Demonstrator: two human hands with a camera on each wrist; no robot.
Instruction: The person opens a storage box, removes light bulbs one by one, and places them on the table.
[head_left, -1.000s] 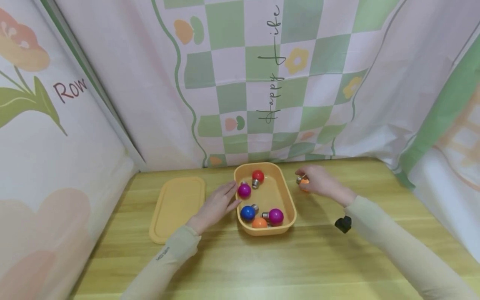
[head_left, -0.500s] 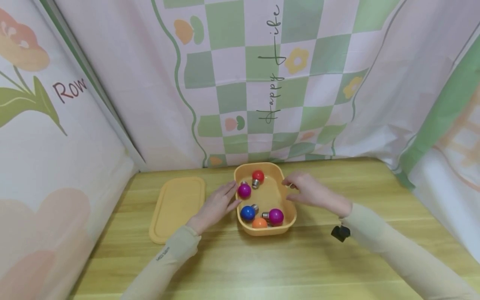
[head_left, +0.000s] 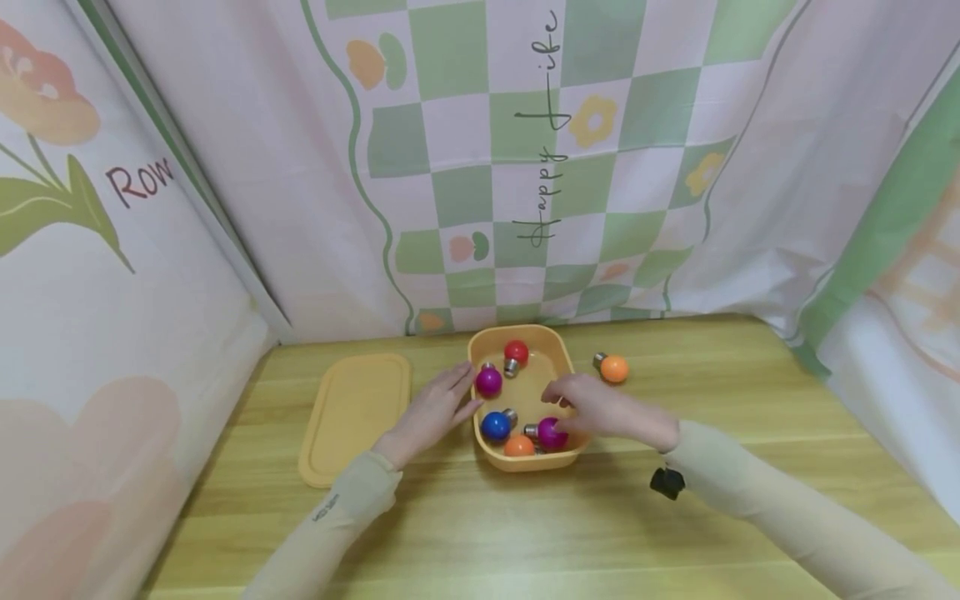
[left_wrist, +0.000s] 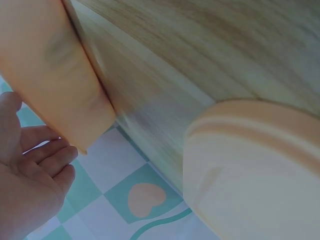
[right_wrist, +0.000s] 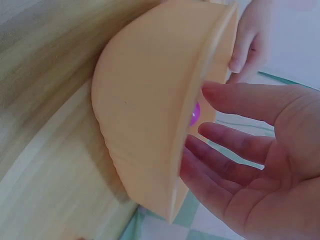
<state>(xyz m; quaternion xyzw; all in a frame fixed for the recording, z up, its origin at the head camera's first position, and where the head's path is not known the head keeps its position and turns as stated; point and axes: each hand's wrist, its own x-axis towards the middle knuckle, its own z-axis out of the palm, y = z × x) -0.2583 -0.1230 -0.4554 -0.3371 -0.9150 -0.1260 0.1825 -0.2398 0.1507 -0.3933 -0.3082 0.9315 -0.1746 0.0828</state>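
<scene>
My left hand (head_left: 437, 410) rests its relaxed fingers against the left rim of a yellow-orange plastic box (head_left: 582, 398). My right hand (head_left: 600, 407) reaches over the right rim with loosely bent fingers and a gap between thumb and fingers, as the right wrist view shows. Its thumb overlaps a magenta light bulb (head_left: 552, 433) in the head view. Also in the box lie a blue bulb (head_left: 495, 426), an orange bulb (head_left: 519, 447), another magenta bulb (head_left: 489, 382) and a red bulb (head_left: 516, 352). A second orange bulb (head_left: 614, 369) lies on the table right of the box.
A flat yellow lid (head_left: 356, 419) lies on the wooden table (head_left: 487, 542), left of the box. Behind the table hangs a green-and-white checkered curtain (head_left: 525, 192), close to the box's back edge. White printed fabric (head_left: 112, 333) stands along the left side.
My right hand has left the orange bulb on the table, crossed the box's right rim and moved left and nearer over the magenta bulb. The left hand stays at the rim.
</scene>
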